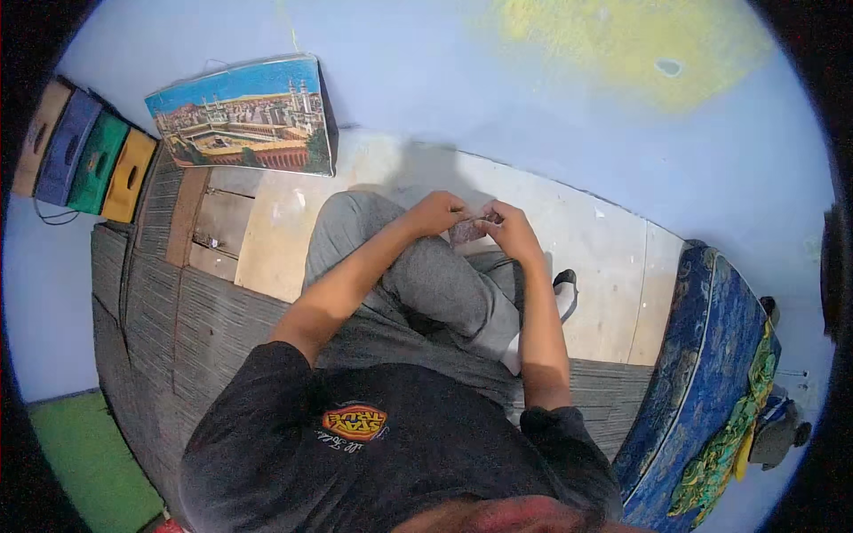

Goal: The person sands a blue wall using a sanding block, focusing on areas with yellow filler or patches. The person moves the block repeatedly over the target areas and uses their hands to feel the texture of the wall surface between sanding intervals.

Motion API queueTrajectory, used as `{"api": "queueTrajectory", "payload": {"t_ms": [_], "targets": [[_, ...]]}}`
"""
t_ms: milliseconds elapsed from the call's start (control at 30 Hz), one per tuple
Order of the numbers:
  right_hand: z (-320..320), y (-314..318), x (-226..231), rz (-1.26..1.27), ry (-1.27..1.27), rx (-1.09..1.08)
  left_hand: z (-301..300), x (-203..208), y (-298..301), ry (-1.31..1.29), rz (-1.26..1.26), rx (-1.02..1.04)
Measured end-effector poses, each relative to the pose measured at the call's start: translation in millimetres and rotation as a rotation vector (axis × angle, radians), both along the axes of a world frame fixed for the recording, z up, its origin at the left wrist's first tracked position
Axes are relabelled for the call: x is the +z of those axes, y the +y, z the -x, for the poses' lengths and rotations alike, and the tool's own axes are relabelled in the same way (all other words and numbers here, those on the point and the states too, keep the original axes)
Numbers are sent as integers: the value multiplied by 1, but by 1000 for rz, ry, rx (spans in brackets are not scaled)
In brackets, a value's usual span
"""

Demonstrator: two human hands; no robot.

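Above my crossed legs (435, 280), in grey trousers, my two hands meet at a small, flat, brownish-purple piece (465, 234). Its kind is too small to make out; it could be thin cloth or a packet. My left hand (437, 214) pinches its upper left side with the fingertips. From the right, my right hand (513, 234) grips the upper right edge, thumb and fingers pressed together. The piece hangs down a little between the hands, and part of it is covered by my fingers.
A large picture (244, 115) of a city leans on the wall at the far left, beside a drawer unit (93, 151) with coloured fronts. Pale boards (604, 266) and grey striped matting (213, 338) cover the floor. A blue patterned mattress (675, 382) stands at the right.
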State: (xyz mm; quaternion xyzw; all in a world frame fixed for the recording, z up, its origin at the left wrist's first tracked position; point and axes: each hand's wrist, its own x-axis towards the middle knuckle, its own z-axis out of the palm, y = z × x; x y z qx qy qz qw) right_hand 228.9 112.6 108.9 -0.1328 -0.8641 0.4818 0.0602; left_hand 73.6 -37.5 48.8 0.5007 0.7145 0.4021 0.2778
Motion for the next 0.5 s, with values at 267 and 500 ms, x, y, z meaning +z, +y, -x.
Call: {"api": "queueTrajectory", "payload": {"t_ms": [267,500], "targets": [[-2,9,-22,-144,-51,22,-2,12,0,34,-14,-137],[-3,3,1,-18,-3,-71,5,16,-2,-277,146,-43]]}}
